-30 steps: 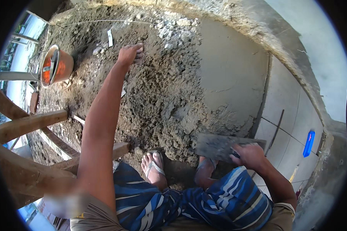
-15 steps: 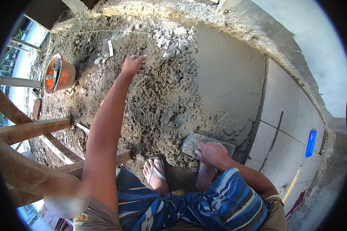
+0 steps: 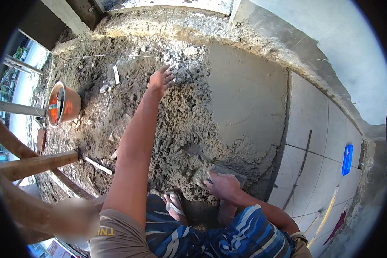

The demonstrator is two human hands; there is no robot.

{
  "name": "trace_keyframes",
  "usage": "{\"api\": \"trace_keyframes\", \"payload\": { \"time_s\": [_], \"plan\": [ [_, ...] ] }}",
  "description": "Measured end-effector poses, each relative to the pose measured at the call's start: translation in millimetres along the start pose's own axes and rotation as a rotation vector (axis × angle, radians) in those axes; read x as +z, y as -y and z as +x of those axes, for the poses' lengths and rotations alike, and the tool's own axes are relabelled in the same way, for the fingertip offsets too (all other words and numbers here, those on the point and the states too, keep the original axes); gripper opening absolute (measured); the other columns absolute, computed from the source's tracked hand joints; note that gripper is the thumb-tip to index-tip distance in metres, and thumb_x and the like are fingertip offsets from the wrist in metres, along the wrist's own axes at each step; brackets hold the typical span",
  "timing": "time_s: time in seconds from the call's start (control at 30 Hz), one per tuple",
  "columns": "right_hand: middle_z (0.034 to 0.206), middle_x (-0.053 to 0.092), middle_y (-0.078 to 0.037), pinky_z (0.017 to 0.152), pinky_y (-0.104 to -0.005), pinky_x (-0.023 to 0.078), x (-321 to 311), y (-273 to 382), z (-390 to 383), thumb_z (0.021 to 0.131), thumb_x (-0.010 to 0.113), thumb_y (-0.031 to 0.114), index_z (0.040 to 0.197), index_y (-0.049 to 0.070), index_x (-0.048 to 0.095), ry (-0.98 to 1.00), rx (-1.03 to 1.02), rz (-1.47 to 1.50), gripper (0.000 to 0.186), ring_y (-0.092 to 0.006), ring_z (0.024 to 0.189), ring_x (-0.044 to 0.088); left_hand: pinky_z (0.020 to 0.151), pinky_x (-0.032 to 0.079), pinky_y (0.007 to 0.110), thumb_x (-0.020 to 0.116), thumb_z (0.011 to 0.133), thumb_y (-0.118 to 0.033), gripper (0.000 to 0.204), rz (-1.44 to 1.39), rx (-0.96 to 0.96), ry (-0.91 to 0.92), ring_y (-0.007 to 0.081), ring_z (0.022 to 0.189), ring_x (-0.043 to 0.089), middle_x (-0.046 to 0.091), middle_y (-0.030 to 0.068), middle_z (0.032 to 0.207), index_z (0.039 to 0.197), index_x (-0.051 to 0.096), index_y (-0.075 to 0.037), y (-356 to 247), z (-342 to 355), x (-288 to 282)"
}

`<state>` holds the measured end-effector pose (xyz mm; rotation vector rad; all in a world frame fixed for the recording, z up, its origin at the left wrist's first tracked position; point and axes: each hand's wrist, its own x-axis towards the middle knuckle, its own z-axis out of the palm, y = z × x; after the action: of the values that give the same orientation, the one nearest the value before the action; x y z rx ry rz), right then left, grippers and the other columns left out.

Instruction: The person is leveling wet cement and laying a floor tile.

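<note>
My left hand (image 3: 161, 81) reaches far out over rough, lumpy wet mortar (image 3: 176, 124), thumb and fingers apart, with nothing visible in it. Close to my feet, my right hand (image 3: 223, 185) is closed on a plastering float (image 3: 241, 177), a flat, rectangular tool smeared with grey. Its handle is hidden under my fingers. The float's face lies against the mortar at the near end of a smoothed grey mortar strip (image 3: 247, 90). That strip is even toward the wall and ragged near the float.
Pale floor tiles (image 3: 309, 112) border the strip on the right, with a blue plastic case (image 3: 347, 160) and a yellow rod (image 3: 324, 215) on them. An orange-brown bucket (image 3: 71, 103) holding tools stands at left. Wooden beams (image 3: 38, 164) jut in below it. A taut string (image 3: 116, 56) crosses the far side.
My left hand has moved farther out and to the right, its fingers spreading. The float in my right hand has shifted left and nearer my feet. The view has shifted slightly.
</note>
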<state>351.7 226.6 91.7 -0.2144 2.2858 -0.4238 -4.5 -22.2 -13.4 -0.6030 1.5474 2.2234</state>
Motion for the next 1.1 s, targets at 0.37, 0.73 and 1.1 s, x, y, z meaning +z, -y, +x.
{"api": "trace_keyframes", "payload": {
  "time_s": [0.37,0.73,1.1],
  "plan": [
    [0.106,0.071,-0.018,0.082,-0.0484,0.055,-37,-4,-27,0.095,0.057,0.048,0.129,0.012,0.059,-0.262,-0.029,0.141,0.050,-0.0372,0.094,0.070,0.117,0.031,0.050,0.051,0.102,-0.038,0.069,-0.294,0.144,0.248,0.0325,0.144,0.035,0.035,0.0155,0.158,0.158,0.022,-0.009,-32,28,4],
    [0.067,0.055,0.002,0.044,-0.0215,0.036,-76,-7,68,0.100,0.059,0.032,0.123,0.007,0.063,-0.019,0.076,1.808,0.034,-0.0063,0.045,0.046,0.113,0.038,0.048,0.055,0.100,-0.039,0.072,-0.367,0.135,0.347,0.0320,0.136,0.046,0.041,0.0144,0.153,0.154,0.023,-0.003,-34,8,20],
    [0.098,0.072,-0.019,0.081,-0.0494,0.055,-122,-62,50,0.094,0.058,0.044,0.122,0.010,0.064,-0.505,0.043,-0.110,0.044,-0.0392,0.089,0.070,0.110,0.042,0.048,0.052,0.102,-0.037,0.067,-0.333,0.147,0.304,0.0316,0.132,0.051,0.046,0.0136,0.149,0.153,0.024,-0.005,-31,0,34]
  ]
}}
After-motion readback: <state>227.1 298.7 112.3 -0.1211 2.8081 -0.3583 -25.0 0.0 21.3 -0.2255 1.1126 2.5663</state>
